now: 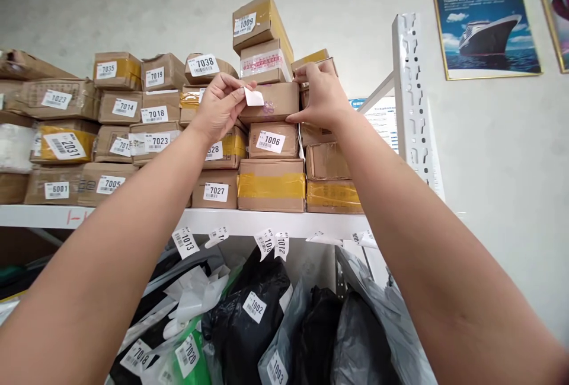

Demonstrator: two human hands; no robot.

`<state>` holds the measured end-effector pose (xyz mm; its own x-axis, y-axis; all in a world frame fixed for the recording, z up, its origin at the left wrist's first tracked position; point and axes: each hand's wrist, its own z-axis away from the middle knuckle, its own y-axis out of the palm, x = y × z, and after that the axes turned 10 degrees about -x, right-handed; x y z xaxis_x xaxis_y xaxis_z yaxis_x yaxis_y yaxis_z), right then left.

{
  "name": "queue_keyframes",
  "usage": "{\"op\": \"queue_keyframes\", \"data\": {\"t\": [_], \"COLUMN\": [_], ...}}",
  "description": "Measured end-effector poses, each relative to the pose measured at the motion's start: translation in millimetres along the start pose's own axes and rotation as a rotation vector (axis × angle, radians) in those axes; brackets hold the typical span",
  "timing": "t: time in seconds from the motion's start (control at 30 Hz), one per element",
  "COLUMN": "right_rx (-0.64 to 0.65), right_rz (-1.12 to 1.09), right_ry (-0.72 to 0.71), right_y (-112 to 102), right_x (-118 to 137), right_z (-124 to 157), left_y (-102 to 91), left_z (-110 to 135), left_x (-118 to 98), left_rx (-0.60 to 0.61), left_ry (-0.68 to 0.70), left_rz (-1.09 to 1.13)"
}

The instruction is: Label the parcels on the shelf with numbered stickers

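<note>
My left hand (222,106) pinches a white label (253,96) by its edge, in front of a cardboard box (284,101) in the upper part of the stack. My right hand (320,93) is wrapped around the right end of that same box, thumb at its lower corner and fingers at the top. Below it sits a box marked 1006 (271,141). Above it are a box with red-printed tape (262,63) and a tilted box marked 1009 (251,22).
Several numbered boxes, such as 7014 (121,107), crowd the white shelf (267,222). Loose labels (185,242) hang from its front edge. Black and grey parcel bags (249,290) fill the level below. A perforated metal post (411,94) stands at the right, near a ship poster (486,26).
</note>
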<state>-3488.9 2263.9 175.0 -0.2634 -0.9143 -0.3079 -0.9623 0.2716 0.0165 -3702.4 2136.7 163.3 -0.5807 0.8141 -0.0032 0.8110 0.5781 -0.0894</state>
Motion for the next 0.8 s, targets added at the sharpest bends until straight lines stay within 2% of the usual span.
{"op": "queue_keyframes", "data": {"t": [0.07, 0.13, 0.23, 0.3, 0.33, 0.4, 0.47, 0.53, 0.6, 0.67, 0.7, 0.77, 0.8], "right_rx": [0.009, 0.0, -0.029, -0.034, -0.031, -0.02, -0.039, -0.121, -0.214, -0.192, -0.073, 0.272, 0.321], "right_rz": [0.0, -0.009, -0.03, -0.027, -0.017, 0.007, 0.016, -0.009, -0.097, -0.274, -0.391, -0.613, -0.697], "right_ry": [0.016, 0.031, 0.034, 0.006, -0.013, -0.05, -0.074, -0.068, -0.02, 0.078, 0.162, 0.339, 0.473], "right_y": [0, 0, 1, 3, 4, 4, 0, -10, -25, -40, -45, -45, -40], "right_x": [1, 2, 1, -3, -5, -7, -1, 18, 52, 97, 122, 169, 190], "right_z": [0, 1, 2, 1, 0, -4, -6, 3, 31, 80, 110, 174, 204], "left_y": [0.0, -1.4, -6.8, -10.1, -10.6, -8.6, -4.5, -2.3, -5.2, -13.1, -17.9, -26.6, -29.5], "left_z": [2, 6, 19, 36, 48, 78, 110, 141, 166, 186, 194, 207, 212], "left_x": [2, -5, -37, -68, -83, -108, -124, -133, -139, -143, -145, -145, -144], "left_rx": [-0.012, -0.04, -0.175, -0.181, -0.084, 0.265, 0.594, 0.783, 0.843, 0.848, 0.844, 0.852, 0.868], "left_ry": [0.019, 0.029, 0.137, 0.266, 0.309, 0.318, 0.289, 0.189, 0.049, -0.064, -0.119, -0.223, -0.265], "left_rz": [0.019, -0.038, -0.103, -0.193, -0.297, -0.564, -0.729, -0.814, -0.865, -0.878, -0.87, -0.837, -0.82]}}
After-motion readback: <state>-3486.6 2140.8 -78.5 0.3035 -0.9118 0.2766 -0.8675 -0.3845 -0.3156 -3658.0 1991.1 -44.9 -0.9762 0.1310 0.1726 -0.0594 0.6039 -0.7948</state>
